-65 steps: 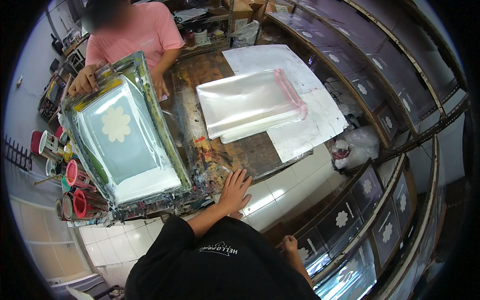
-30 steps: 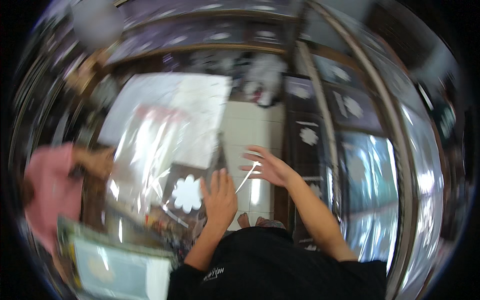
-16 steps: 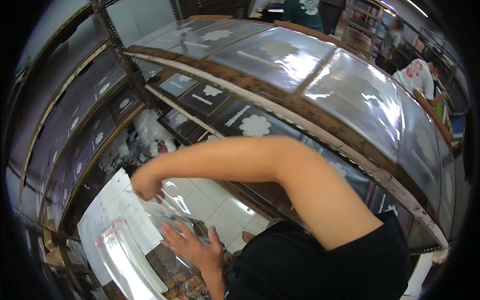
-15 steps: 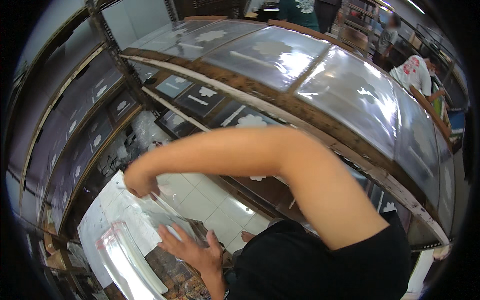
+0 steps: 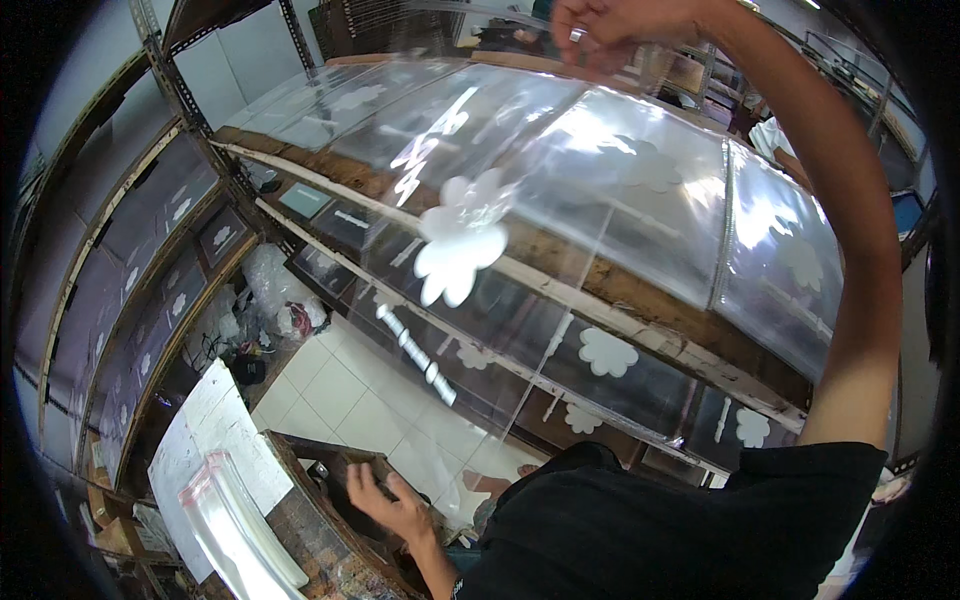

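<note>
High at the top, my right hand (image 5: 610, 32) is closed on the upper edge of a clear plastic sheet, possibly a bag. The clear plastic sheet (image 5: 520, 330) hangs down in front of me. A white flower shape (image 5: 462, 240) and a broken white bar (image 5: 415, 355) are printed on it. Low down near the workbench, my left hand (image 5: 392, 505) is open, with its fingers apart and nothing in them. Left of it, a stack of clear plastic bags (image 5: 245, 530) with reddish edges lies on a white board (image 5: 225, 420).
A long wooden rack (image 5: 640, 285) crosses ahead, its top level covered with similar printed clear sheets. Lower levels hold more. Shelving with printed sheets (image 5: 160, 290) stands at the left. Plastic waste (image 5: 275, 285) lies by the tiled floor (image 5: 345, 375). Another person (image 5: 768, 140) is partly seen far right.
My right hand has swung from above the white board up and to the right, lifting the clear sheet off the bench area. My left hand has dropped slightly and is apart from the stack.
</note>
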A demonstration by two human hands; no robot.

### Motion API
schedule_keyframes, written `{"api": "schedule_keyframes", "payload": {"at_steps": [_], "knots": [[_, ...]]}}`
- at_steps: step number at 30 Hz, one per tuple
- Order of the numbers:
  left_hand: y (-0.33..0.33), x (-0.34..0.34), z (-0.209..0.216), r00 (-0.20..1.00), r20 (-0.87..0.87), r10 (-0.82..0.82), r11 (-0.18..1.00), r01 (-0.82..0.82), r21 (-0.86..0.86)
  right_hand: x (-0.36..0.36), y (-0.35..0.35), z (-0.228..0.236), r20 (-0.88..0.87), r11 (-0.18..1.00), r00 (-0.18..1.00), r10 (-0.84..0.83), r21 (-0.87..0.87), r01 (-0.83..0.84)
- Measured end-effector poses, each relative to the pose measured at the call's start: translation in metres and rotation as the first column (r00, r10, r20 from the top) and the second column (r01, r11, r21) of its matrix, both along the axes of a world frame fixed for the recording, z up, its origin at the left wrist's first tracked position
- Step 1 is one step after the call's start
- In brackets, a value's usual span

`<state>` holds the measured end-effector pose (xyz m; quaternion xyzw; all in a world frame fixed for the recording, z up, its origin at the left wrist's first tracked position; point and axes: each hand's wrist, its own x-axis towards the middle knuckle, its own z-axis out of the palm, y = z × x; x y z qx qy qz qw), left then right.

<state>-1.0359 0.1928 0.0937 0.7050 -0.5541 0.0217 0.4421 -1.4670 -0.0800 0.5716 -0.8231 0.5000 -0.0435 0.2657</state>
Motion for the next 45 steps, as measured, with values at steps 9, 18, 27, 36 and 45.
{"api": "schedule_keyframes", "payload": {"at_steps": [9,18,27,36,45], "knots": [[0.048,-0.046,-0.202,0.970,-0.165,-0.178,0.847,0.236,0.476,-0.120,0.005,-0.078,-0.066,0.911,0.909,-0.412,0.001,0.413],[0.111,-0.039,-0.298,0.966,-0.257,-0.025,0.629,0.215,0.747,-0.196,-0.045,-0.119,-0.108,0.838,0.832,-0.545,-0.123,0.532],[0.125,-0.032,-0.296,0.970,-0.214,0.116,0.556,0.115,0.823,-0.229,-0.056,-0.128,-0.051,0.818,0.822,-0.567,-0.153,0.554],[0.113,-0.045,-0.293,0.961,-0.268,0.065,0.633,0.168,0.755,-0.232,-0.071,-0.132,-0.050,0.829,0.836,-0.546,-0.177,0.531],[0.129,-0.033,-0.319,0.965,-0.262,0.012,0.592,0.205,0.779,-0.252,-0.080,-0.141,-0.008,0.819,0.837,-0.547,-0.213,0.533]]}}
